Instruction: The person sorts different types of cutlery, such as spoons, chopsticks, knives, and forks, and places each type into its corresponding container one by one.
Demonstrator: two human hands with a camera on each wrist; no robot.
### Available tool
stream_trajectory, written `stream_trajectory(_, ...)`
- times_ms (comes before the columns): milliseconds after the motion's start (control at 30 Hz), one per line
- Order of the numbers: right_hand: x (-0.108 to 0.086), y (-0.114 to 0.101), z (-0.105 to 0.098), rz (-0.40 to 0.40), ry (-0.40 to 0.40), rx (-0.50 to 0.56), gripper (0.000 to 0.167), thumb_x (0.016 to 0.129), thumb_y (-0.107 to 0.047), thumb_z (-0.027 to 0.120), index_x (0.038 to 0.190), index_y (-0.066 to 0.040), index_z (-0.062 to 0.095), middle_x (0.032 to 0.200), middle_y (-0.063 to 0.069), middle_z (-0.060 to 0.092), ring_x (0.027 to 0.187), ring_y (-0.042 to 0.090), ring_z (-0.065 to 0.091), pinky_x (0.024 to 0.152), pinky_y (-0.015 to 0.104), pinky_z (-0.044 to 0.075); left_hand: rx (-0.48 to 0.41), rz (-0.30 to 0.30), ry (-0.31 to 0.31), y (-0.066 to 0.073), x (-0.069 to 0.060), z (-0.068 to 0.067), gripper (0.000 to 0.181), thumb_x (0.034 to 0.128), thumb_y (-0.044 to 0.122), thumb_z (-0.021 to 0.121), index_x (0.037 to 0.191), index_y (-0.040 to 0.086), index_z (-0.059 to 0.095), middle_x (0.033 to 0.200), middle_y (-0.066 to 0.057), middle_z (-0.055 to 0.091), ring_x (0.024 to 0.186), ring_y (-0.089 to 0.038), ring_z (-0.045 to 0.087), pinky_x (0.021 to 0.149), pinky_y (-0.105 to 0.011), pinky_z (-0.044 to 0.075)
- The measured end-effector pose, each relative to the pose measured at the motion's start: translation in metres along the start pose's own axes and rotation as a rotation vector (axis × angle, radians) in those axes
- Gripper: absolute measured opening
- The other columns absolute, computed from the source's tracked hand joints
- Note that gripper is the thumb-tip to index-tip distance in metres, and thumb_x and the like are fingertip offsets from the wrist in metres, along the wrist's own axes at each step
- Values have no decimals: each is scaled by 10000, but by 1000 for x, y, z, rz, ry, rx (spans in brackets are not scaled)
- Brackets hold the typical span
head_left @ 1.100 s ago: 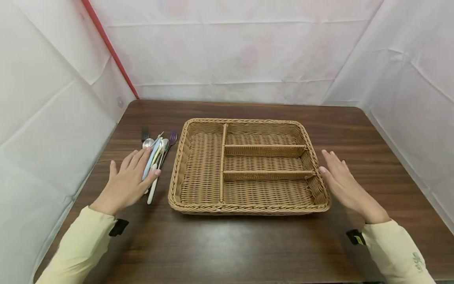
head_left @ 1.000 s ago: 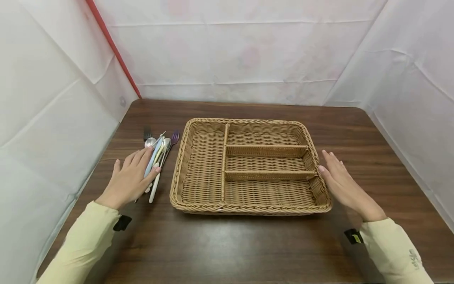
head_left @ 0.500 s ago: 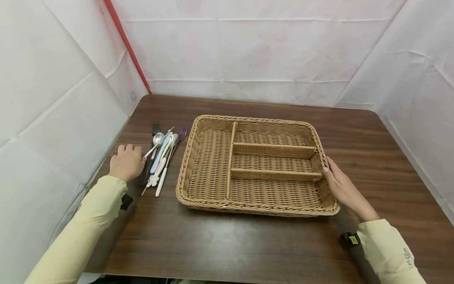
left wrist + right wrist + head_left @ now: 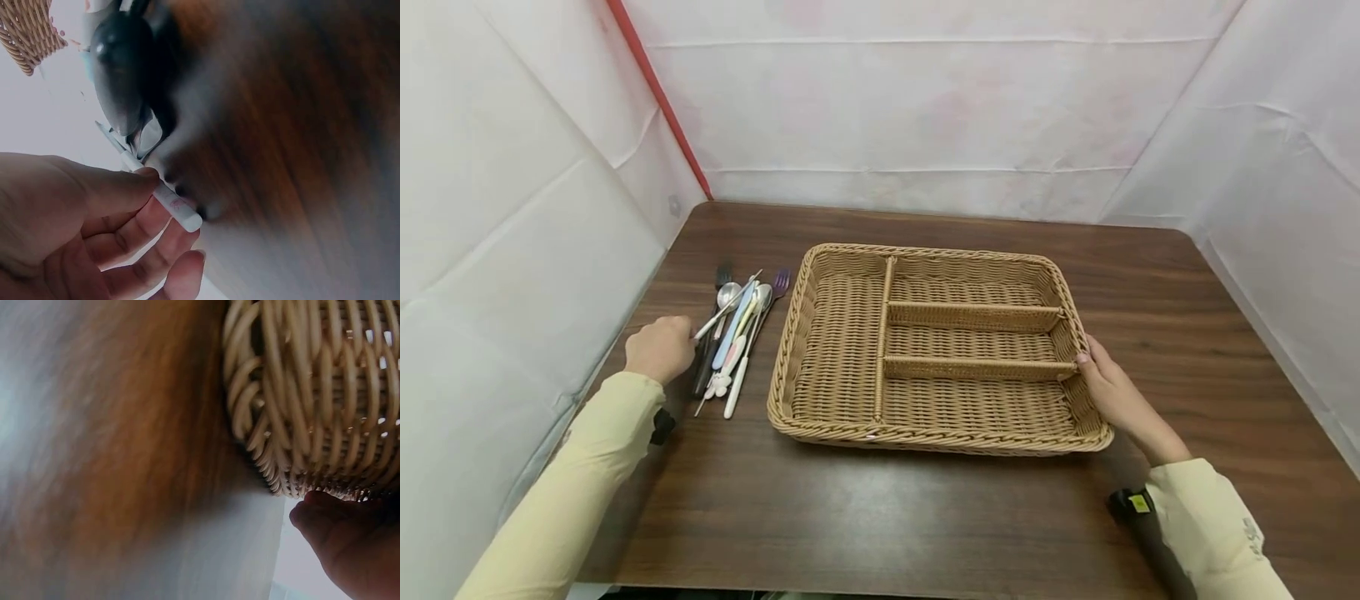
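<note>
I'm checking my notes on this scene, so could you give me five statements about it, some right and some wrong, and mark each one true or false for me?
1. The left hand pinches a white-handled utensil. True.
2. The right hand is touching the cutlery. False: it touches the wicker basket.
3. The basket has four compartments. True.
4. The cutlery lies inside the basket. False: it lies on the wooden table, to the left of the basket.
5. The purple fork is on the side of the pile nearer the basket. True.
</note>
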State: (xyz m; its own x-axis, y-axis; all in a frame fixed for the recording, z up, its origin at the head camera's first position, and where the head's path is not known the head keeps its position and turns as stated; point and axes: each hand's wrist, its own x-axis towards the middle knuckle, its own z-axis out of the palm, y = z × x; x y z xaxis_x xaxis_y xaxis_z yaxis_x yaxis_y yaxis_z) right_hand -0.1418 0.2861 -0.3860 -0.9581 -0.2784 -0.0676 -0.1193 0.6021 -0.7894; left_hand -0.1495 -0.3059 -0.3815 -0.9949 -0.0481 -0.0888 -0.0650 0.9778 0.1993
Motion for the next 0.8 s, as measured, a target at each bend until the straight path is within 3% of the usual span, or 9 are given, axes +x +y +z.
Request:
stream_trajectory(167,7,-2,4,3,-21,53,526,1054,-163,237,1479,75,37,1462,393,137,1351,519,129,1041,650,156,0,11,12,-5,-7,-4,150,878,63,549,866,-62,631,769,-254,615,633,-464,590,460,-540,433)
stream_trajectory(267,9,-2,7,10,-20,80,520,1053,-143,237,1477,80,35,1472,383,120,1362,504,110,1054,637,143,3,32,49,-4,-16,-11,141,874,60,545,839,-57,616,729,-254,601,596,-482,571,431,-540,415)
stream_trajectory(333,9,-1,8,18,-16,94,520,1052,-141,237,1480,74,33,1481,371,113,1370,489,101,1062,627,135,8,62,114,1,-21,-17,133,867,51,546,806,-52,605,694,-240,588,570,-492,556,416,-551,403)
stream_trajectory(500,9,2,7,33,1,101,522,1051,-139,235,1485,63,27,1490,358,107,1378,474,99,1072,613,128,17,152,280,20,-28,-33,108,848,19,550,794,-57,604,677,-191,575,526,-482,535,397,-572,380)
stream_trajectory(800,2,3,6,23,17,131,530,1053,-156,234,1480,71,15,1485,369,99,1376,484,85,1075,611,114,42,308,414,67,-24,-51,131,844,9,554,723,-38,536,657,-186,524,512,-463,520,368,-564,356)
